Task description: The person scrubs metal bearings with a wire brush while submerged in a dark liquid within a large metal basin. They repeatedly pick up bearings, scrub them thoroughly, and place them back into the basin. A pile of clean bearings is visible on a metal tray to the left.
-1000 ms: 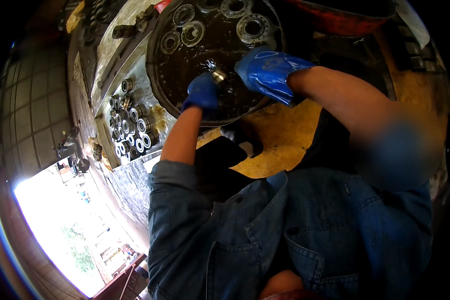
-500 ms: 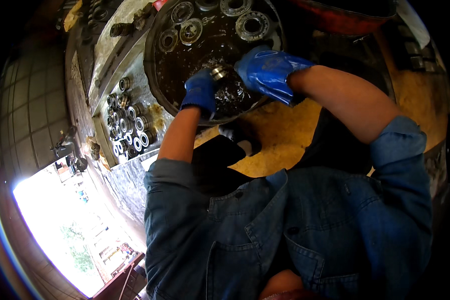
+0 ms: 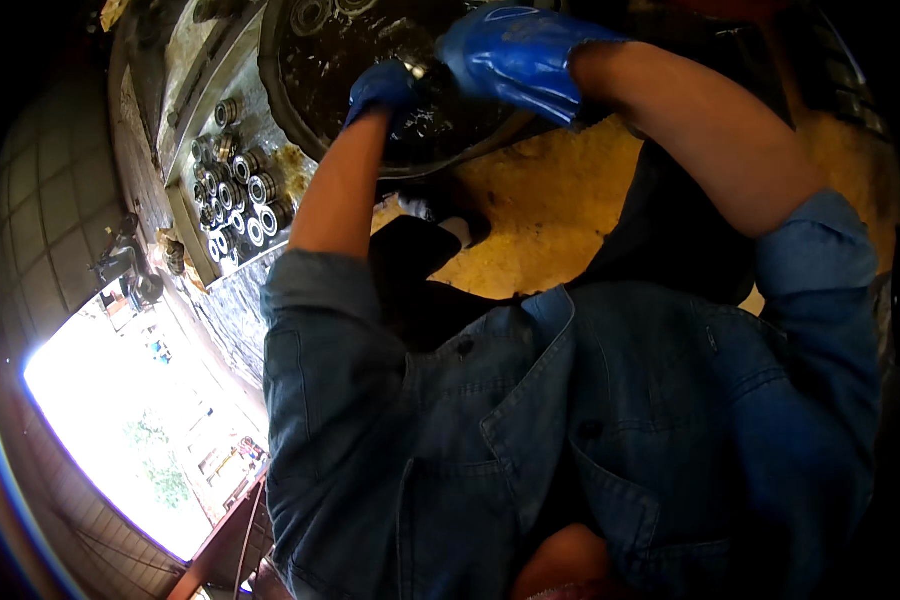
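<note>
Head: glossy gloves [image 3: 518, 62], metal piece [image 3: 416, 70]

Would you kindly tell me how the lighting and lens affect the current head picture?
Head view: the opening is blown out to white, its edges bowed by the fisheye, and the corners fall to black. Also in the head view: glare streaks the right glove, and the basin is so dark that the metal part by the left glove shows mostly as a glint.

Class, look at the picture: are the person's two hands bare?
No, blue gloves cover both the left hand and the right hand.
</note>
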### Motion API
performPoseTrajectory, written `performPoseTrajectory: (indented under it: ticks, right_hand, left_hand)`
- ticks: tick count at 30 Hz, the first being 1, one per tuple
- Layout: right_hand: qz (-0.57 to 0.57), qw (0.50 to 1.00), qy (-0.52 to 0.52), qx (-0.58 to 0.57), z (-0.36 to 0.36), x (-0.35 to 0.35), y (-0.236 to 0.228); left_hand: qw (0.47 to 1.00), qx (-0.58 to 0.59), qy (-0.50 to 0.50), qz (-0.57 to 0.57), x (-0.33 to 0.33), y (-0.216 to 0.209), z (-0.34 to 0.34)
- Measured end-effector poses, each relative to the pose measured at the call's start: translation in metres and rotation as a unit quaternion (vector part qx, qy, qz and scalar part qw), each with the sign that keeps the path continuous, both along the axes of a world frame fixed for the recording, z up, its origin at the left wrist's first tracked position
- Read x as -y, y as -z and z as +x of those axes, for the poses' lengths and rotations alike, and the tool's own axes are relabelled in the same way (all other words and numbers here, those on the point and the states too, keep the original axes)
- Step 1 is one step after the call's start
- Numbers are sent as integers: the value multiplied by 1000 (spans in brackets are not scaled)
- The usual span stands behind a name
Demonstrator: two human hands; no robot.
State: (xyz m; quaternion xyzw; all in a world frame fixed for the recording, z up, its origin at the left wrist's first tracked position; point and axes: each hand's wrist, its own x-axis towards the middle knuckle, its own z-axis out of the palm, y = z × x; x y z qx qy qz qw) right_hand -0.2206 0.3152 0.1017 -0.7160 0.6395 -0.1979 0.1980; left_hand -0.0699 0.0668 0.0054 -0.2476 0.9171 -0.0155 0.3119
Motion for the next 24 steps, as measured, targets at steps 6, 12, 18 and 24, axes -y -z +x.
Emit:
performPoseTrajectory:
  ticks: [6,12,18,24]
  right_hand:
    - [41,994,101,15,3,-24,-25]
    - [109,993,7,-49,1,-14,-6]
    - [43,995,-20,-83,2,-19,-25]
    - [86,995,-32,-26,8,-4,-23]
  left_hand:
    - [998,-60,-8,14,-21,-26,1]
    - [986,-129,107,15,-27,-12,12]
    - [991,-111,-24,66,-12,-20,12]
    - [997,-73,31,6,23,8,29]
